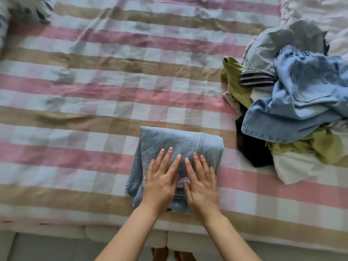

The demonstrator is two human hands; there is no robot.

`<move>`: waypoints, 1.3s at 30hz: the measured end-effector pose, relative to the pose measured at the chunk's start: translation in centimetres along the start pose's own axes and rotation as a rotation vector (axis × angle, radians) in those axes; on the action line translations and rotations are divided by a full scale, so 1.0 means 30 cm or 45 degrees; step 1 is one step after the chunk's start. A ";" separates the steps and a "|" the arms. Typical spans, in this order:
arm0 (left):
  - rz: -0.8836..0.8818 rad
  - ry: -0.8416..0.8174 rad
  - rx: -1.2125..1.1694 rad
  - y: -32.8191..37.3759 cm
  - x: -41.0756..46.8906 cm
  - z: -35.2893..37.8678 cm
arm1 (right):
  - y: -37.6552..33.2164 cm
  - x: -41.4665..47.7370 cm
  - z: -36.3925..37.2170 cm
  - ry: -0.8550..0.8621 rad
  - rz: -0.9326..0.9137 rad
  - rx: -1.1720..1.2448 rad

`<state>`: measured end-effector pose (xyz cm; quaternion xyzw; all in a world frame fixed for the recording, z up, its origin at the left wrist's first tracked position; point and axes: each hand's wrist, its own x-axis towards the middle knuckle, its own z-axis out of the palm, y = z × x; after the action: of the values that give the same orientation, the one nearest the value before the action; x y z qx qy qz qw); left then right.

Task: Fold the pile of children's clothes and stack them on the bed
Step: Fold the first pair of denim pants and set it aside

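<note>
A folded pair of light blue jeans (180,142) lies on the pink, tan and white checked bed sheet (94,95), near the bed's front edge. My left hand (162,179) and my right hand (201,181) lie side by side, flat on the jeans with fingers straight, pressing on the near half. To the right sits the unfolded pile of clothes (293,110): light denim on top, a grey-blue garment behind, olive green, black and white pieces underneath.
A patterned pillow (22,10) lies at the far left corner. A white quilt (316,10) is bunched at the far right behind the pile. The bed's front edge (75,230) runs along the bottom, with floor below it.
</note>
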<state>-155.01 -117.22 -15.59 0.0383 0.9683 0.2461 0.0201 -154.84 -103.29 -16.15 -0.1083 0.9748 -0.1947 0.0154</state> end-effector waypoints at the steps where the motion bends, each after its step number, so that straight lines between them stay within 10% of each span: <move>1: -0.027 -0.061 0.065 0.013 0.003 0.031 | -0.014 0.013 0.018 -0.047 0.018 -0.091; 10: -0.154 -0.199 0.135 0.002 0.006 0.076 | 0.016 0.006 0.044 -0.098 0.077 -0.012; 14: -0.702 0.157 -0.118 -0.039 -0.017 0.015 | 0.048 -0.033 0.020 0.038 0.687 0.459; 17: -1.094 0.051 -0.331 -0.087 0.011 -0.010 | 0.074 -0.026 0.014 -0.100 1.139 0.828; 22: -1.264 -0.183 -0.339 -0.176 0.080 -0.021 | 0.094 -0.002 0.027 -0.260 1.258 1.031; 29: -0.934 -0.320 -0.467 -0.222 0.104 -0.056 | 0.018 0.032 -0.011 -0.084 1.227 0.983; 39: -0.632 0.149 -0.646 -0.458 0.335 -0.375 | -0.281 0.381 0.006 0.197 1.017 1.167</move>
<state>-166.56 -133.76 -12.48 -0.2184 0.8557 0.4680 0.0328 -164.27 -113.43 -12.95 0.2976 0.7554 -0.5805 0.0613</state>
